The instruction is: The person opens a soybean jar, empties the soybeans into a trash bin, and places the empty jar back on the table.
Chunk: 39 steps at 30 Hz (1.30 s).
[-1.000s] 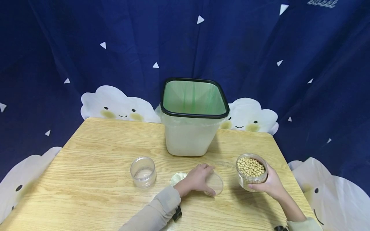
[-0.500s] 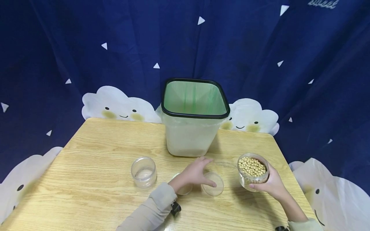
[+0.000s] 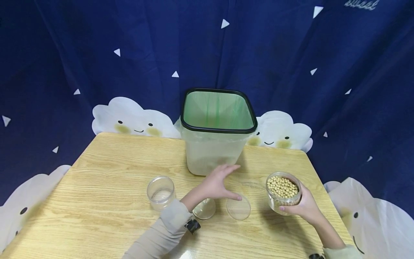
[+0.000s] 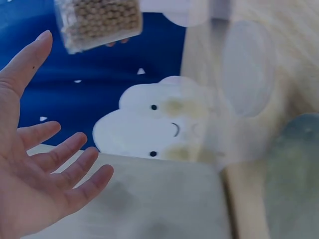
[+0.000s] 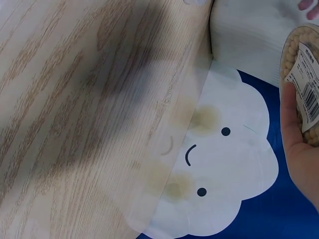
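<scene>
My right hand (image 3: 305,207) grips a clear plastic jar (image 3: 274,203) nearly full of round, pale yellow beans that look like soybeans (image 3: 282,187). It holds the jar above the table's right side; a barcode label (image 5: 308,92) shows in the right wrist view. My left hand (image 3: 213,183) hovers in front of the bin, fingers spread and nothing in them. Below its thumb a clear round lid (image 3: 238,208) lies flat. Left of that lid is a round disc with a silvery surface (image 3: 205,209), partly under my left wrist.
An open clear jar (image 3: 160,193) without visible contents stands left of my left forearm. Behind my left hand stands a white bin (image 3: 211,153) with a black rim and a greenish liner. The wooden table (image 3: 123,162) ends at a blue curtain (image 3: 145,46) with clouds.
My left hand has lifted off the clear lid and moved back and left toward the bin, uncovering the lid and the silvery disc. My right hand and the bean jar stay nearly still.
</scene>
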{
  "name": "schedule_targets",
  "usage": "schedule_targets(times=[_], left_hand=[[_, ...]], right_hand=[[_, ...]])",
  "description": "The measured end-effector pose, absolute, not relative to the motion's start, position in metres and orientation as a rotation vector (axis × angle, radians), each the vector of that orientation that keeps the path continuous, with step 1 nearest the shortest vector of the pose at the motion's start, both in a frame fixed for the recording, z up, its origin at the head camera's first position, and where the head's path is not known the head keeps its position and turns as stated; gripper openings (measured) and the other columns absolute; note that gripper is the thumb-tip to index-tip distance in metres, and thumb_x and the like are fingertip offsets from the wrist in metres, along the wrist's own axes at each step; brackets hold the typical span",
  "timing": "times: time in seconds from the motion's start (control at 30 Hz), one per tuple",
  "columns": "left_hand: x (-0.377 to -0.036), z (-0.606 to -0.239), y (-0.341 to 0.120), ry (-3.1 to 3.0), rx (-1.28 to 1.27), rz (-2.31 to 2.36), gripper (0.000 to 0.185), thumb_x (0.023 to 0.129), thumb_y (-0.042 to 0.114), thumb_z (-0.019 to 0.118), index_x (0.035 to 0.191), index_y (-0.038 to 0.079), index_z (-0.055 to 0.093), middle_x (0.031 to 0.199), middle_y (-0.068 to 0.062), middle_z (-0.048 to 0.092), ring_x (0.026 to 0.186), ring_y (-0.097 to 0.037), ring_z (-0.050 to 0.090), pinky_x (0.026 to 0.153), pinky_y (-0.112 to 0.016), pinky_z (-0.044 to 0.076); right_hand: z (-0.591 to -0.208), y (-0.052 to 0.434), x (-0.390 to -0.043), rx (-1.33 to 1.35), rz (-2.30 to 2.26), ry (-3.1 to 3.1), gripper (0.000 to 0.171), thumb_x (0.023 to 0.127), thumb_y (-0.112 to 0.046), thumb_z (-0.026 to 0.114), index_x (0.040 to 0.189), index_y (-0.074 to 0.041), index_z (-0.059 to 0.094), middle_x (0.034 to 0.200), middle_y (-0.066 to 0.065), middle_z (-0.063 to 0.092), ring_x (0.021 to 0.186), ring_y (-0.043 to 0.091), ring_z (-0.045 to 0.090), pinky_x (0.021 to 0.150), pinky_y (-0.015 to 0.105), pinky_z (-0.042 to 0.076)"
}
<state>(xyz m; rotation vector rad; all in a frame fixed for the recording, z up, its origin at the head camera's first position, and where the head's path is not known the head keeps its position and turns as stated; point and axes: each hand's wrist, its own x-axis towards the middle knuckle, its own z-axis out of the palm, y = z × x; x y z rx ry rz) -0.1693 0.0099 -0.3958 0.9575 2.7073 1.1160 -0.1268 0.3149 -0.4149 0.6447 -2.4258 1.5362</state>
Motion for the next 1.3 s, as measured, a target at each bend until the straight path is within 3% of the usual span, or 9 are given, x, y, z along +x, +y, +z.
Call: schedule_targets(times=[0.3,0.5,0.67,0.97,1.3], left_hand=[[-0.166,-0.366,0.0,2.704,1.035,1.228,0.093,0.062,0.039,0.082,0.14,0.018,0.035,0.139,-0.005,0.04,0.132,-0.03,0.025,0.103,-0.05,0.025],[-0.168,-0.35,-0.008,2.776,1.175,1.282,0.094,0.06,0.037,0.084,0.138,0.012,0.038,0.136,-0.007,0.044,0.125,-0.025,0.037,0.101,-0.044,0.032],[-0.171,-0.335,-0.015,2.817,1.269,1.384,0.094,0.058,0.035,0.085,0.136,0.008,0.04,0.131,-0.005,0.048,0.113,-0.019,0.046,0.093,-0.037,0.04],[-0.18,-0.301,-0.034,2.846,1.432,1.556,0.091,0.057,0.028,0.086,0.133,0.003,0.042,0.117,-0.013,0.055,0.1,-0.024,0.052,0.075,-0.035,0.049],[-0.196,-0.27,-0.057,2.971,1.371,1.599,0.087,0.06,0.026,0.085,0.133,0.005,0.043,0.113,-0.009,0.056,0.099,-0.02,0.051,0.074,-0.036,0.048]], right_hand=[[-0.413,0.315,-0.126,0.627,1.538,-2.427,0.091,0.047,0.014,0.078,0.13,0.006,0.039,0.118,-0.01,0.051,0.105,0.002,0.048,0.086,0.012,0.037],[-0.414,0.316,-0.126,0.635,1.517,-2.441,0.091,0.049,0.013,0.079,0.13,0.005,0.039,0.118,-0.011,0.05,0.105,0.001,0.048,0.086,0.011,0.037],[-0.413,0.316,-0.127,0.63,1.505,-2.449,0.09,0.049,0.011,0.079,0.13,0.004,0.04,0.118,-0.01,0.051,0.105,0.002,0.048,0.085,0.011,0.037],[-0.412,0.316,-0.127,0.656,1.527,-2.42,0.09,0.048,0.013,0.078,0.129,0.005,0.04,0.118,-0.008,0.051,0.105,0.003,0.048,0.085,0.012,0.037],[-0.41,0.317,-0.128,0.64,1.516,-2.412,0.092,0.046,0.013,0.078,0.129,0.006,0.04,0.117,-0.009,0.052,0.104,0.002,0.049,0.085,0.012,0.037]])
